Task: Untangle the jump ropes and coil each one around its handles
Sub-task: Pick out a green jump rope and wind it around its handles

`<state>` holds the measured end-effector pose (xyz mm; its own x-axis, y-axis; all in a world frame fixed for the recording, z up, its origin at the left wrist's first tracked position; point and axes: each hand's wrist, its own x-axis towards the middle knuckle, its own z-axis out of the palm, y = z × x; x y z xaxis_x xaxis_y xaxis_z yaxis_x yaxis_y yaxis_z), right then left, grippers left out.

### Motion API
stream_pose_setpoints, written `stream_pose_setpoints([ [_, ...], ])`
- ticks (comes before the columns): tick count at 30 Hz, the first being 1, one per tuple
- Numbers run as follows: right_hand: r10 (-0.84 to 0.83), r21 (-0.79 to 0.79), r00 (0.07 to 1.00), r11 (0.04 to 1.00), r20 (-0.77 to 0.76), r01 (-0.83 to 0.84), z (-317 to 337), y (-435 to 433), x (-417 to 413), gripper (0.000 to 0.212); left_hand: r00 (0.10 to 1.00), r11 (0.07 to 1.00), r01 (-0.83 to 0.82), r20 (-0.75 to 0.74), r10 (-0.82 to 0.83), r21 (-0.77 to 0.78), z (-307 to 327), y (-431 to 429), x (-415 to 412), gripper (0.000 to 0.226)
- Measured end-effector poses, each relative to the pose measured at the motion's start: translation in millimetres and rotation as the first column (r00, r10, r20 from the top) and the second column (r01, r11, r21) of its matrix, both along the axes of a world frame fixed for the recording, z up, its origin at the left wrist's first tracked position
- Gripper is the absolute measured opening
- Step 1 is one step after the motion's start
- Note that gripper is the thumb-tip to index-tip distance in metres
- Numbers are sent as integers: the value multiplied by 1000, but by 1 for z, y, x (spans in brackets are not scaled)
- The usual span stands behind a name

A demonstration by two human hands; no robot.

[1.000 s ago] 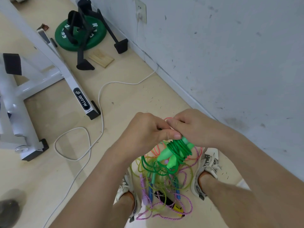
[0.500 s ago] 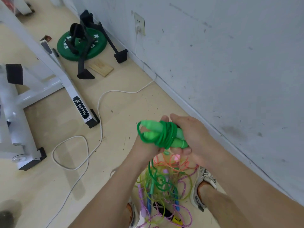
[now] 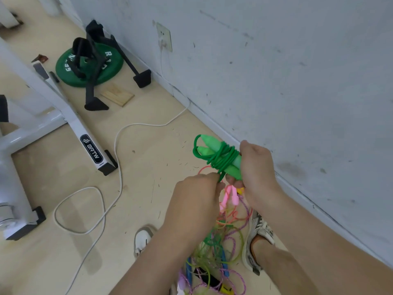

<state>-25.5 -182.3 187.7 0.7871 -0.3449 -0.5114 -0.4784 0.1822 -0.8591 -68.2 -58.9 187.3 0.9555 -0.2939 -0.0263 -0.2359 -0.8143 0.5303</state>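
Head view is showing the right hand (image 3: 258,167) gripping the green rope (image 3: 221,159), mostly coiled; left hand (image 3: 197,194) is seemingly pinching its tail; the tangle (image 3: 214,252) on the floor is waiting.

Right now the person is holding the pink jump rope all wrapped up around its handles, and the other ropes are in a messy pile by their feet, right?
Not quite. The head view shows the wrapped rope is the green jump rope, not pink. The right hand holds its handles; the left hand pinches its cord. The messy pile part is right.
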Motion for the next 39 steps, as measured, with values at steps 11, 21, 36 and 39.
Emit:
stream_pose_setpoints([
  [11, 670, -623, 615, 283, -416, -729, -12, 5, -5, 50, 987, 937, 148, 15, -161, 317, 31, 2, -9, 11],
  [21, 801, -671, 488, 152, -347, -726, -7, 12, -15, 50, 912, 978, -136, -405, 60, -161, 3, 38, 14, 19],
  [36, 656, 78, 754, 754, -27, -652, 23, 8, -16, 46, 741, 537, -524, -665, -95, -661, -1, 29, 18, 40],
  [39, 343, 435, 939, 848, -11, -304, 15, 4, -6, 36, 795, 596, -539, -594, 126, -595, -10, 9, 11, 39],
])
